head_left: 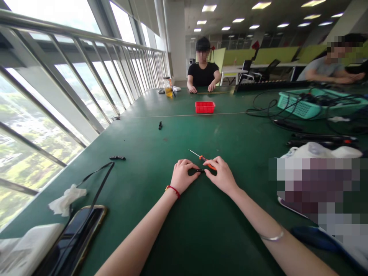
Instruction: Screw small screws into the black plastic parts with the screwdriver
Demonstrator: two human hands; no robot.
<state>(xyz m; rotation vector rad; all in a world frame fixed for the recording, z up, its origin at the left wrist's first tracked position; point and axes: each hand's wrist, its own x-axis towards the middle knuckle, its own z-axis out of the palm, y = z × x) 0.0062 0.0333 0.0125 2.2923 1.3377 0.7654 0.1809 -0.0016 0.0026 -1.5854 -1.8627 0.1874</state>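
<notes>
Office with partitions (261, 56), black chairs (246, 66)

And it's both bare arms out front, left arm (138, 237) and right arm (258, 214) slanting inward, left hand (181, 176) curled in a pinch, right hand (222, 177) facing it with fingers bent, thumb pointing inward, the two thumb tips close together.

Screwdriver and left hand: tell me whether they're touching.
Apart. The head view shows a strip of green table between the left hand and the screwdriver.
</notes>
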